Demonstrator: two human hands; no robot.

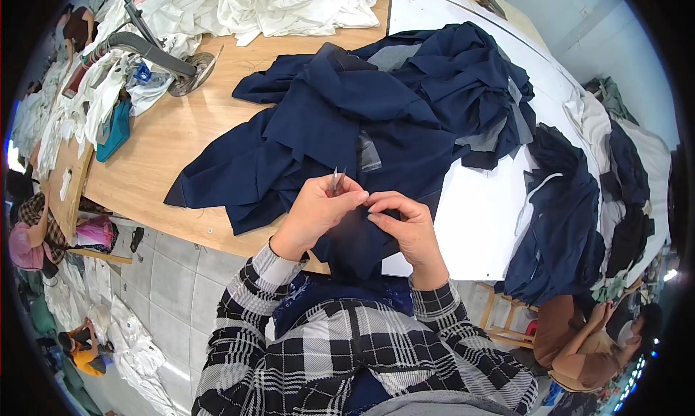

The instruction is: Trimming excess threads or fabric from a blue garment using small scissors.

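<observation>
A pair of thread snips (336, 181) sits in my left hand (316, 212), its two metal tips pointing away from me past the curled fingers. My right hand (407, 226) is closed in a pinch, fingertips almost meeting my left thumb. Whatever lies in that pinch is too small to make out. Both hands are over the near edge of a navy blue garment (318, 119), part of which hangs down toward my lap. The garment spreads in folds across the table, with a translucent grey patch (368, 155) showing just beyond my hands.
White cloth (289, 7) is heaped along the far side of the wooden table (145, 170). At the far left stands a lamp-like arm on a round base (194, 74). More navy cloth (561, 213) hangs right of the white board (474, 220). A co-worker (586, 343) is at lower right.
</observation>
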